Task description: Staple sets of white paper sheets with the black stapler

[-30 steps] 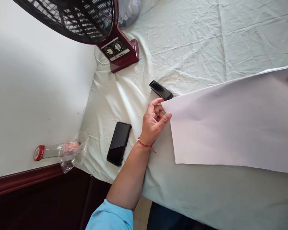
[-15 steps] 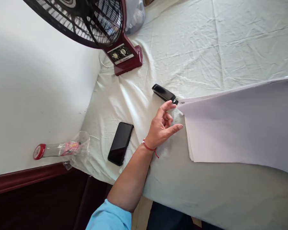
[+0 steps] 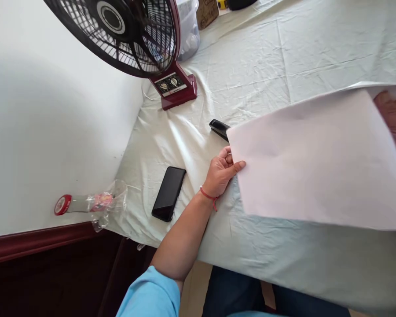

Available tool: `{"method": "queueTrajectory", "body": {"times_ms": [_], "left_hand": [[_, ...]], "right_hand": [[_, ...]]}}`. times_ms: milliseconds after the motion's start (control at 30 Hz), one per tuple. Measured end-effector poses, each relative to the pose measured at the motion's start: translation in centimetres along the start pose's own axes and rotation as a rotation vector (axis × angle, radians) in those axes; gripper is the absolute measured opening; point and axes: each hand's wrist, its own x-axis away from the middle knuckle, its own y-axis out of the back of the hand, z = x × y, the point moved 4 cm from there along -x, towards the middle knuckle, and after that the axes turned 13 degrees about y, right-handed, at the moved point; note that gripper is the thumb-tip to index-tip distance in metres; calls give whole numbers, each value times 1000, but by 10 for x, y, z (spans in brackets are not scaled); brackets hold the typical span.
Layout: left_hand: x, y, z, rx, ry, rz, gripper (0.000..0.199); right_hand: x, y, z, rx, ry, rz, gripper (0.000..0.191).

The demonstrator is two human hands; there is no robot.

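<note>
A stack of white paper sheets lies over the right part of the cloth-covered table. My left hand grips its left edge, thumb on top and the other fingers partly hidden beneath. At the far right, my right hand holds the paper's other end, its fingers partly behind the sheet and cut off by the frame. Just above my left hand is a black stapler, its right end covered by the paper's corner.
A black phone rests left of my forearm. The dark red fan stands at the upper left, beside a clear plastic container. A red-capped bottle in clear plastic lies near the wall. The table cloth reaches the front edge.
The paper has moved left, over the stapler's end. My left hand has closed on its edge. My right hand has come into view at the right.
</note>
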Motion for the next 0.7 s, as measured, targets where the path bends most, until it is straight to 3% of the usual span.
{"method": "queueTrajectory", "body": {"times_ms": [133,333,467,567,700], "left_hand": [[3,4,0,-55,19,-111,47],[2,11,-4,-48,-60,-251,45],[0,12,-5,-80,-100,-211,44],[-2,15,-6,-56,-155,-210,44],[-3,16,-4,-82,-166,-286,44]], "right_hand": [[-2,-11,-7,-111,-5,-91,56],[-2,-15,-27,-179,-149,22,77],[-1,-11,-31,26,-121,56,56],[-4,-6,-32,123,8,-57,34],[-7,-5,-35,107,87,-105,34]]}}
